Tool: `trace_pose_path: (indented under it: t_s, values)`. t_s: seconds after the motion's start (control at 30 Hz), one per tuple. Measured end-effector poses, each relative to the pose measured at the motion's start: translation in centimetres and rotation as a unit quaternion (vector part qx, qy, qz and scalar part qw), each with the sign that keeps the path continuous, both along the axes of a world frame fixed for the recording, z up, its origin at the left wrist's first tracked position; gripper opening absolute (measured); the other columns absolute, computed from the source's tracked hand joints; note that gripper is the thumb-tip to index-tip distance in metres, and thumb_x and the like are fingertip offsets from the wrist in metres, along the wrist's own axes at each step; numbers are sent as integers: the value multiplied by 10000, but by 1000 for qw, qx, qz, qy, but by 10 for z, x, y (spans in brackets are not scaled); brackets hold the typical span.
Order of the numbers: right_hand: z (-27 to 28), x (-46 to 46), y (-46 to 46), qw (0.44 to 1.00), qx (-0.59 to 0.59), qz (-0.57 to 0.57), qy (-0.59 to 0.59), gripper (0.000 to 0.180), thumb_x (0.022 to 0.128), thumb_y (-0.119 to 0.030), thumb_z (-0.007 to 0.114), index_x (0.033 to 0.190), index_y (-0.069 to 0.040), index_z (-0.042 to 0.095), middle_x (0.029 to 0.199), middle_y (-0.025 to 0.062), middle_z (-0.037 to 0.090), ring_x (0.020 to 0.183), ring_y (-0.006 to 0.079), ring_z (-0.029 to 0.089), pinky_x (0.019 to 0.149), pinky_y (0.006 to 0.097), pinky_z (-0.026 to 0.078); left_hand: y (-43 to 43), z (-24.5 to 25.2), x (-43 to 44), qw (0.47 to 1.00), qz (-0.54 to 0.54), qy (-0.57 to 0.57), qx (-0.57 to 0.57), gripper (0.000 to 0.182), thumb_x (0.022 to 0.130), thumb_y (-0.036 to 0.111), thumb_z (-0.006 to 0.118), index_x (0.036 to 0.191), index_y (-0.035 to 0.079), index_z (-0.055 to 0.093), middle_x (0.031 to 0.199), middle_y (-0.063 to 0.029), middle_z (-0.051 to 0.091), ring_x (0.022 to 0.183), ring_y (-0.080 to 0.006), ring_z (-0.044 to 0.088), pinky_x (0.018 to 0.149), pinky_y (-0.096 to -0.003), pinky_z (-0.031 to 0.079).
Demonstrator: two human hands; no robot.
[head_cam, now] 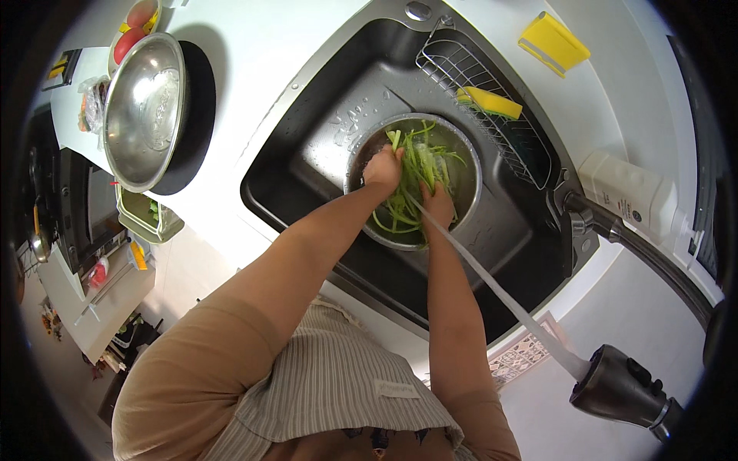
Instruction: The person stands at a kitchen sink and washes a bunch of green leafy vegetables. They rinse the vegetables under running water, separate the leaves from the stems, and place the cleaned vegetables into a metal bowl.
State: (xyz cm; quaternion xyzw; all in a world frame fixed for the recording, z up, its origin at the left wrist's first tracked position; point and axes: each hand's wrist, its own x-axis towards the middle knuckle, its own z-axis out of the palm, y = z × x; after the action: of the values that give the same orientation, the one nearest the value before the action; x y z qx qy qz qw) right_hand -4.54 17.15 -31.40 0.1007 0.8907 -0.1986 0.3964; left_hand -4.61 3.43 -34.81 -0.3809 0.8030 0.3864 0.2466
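A round metal bowl (474, 183) stands in the dark sink (323, 155) with water and long green vegetable stalks (424, 161) in it. My left hand (383, 167) is closed around the pale ends of some stalks at the bowl's left side. Lower right of it, my right hand (438, 206) grips stalks inside the bowl, its fingertips partly covered by greens. From the faucet head (620, 392) at lower right, a stream of water (496, 285) runs into the bowl, between my hands.
A wire rack (444, 63) in the sink holds a yellow sponge (490, 102). White bottle (628, 193) and faucet neck (663, 271) stand on the right. A yellow holder (553, 43) lies behind. An empty metal bowl (144, 115) leans at left, near red tomatoes (128, 45).
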Motion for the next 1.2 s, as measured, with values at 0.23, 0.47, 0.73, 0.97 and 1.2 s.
trace_pose_path:
  t_s: [0.23,0.47,0.73,0.97,1.2]
  values:
    - [-28,5,16,961,-16,60,271,317,830,-189,587,1107,-38,550,914,171,594,847,327,582,711,407,459,6,-3,0,996,-66,54,3,305,857,270,478,1010,6,473,920,-224,590,883,-381,572,778,-466,447]
    - [12,-2,13,960,-134,32,243,318,823,-149,585,1096,7,537,1000,181,557,911,295,559,744,373,446,-5,33,19,973,-96,204,-40,511,765,57,566,1223,-24,355,1186,-215,416,1101,-365,435,897,-396,394]
    - [42,7,6,945,-299,-30,130,283,816,-86,581,1095,-40,576,958,115,536,828,232,544,718,308,425,-38,65,17,898,-232,347,142,267,758,31,620,1024,13,605,911,-136,592,819,-254,592,743,-304,471]
    - [57,20,-1,910,-367,-61,183,247,812,-87,605,1051,-27,598,886,61,591,776,145,543,694,260,436,-46,92,20,936,-75,155,306,151,776,88,662,909,19,646,780,-30,635,719,-108,578,655,-247,469]
    - [34,27,8,870,-418,-177,193,220,855,-84,555,1058,1,558,916,35,593,805,93,523,748,220,421,23,80,24,858,127,314,387,204,917,166,464,980,22,594,798,-39,599,729,-112,561,686,-254,464]
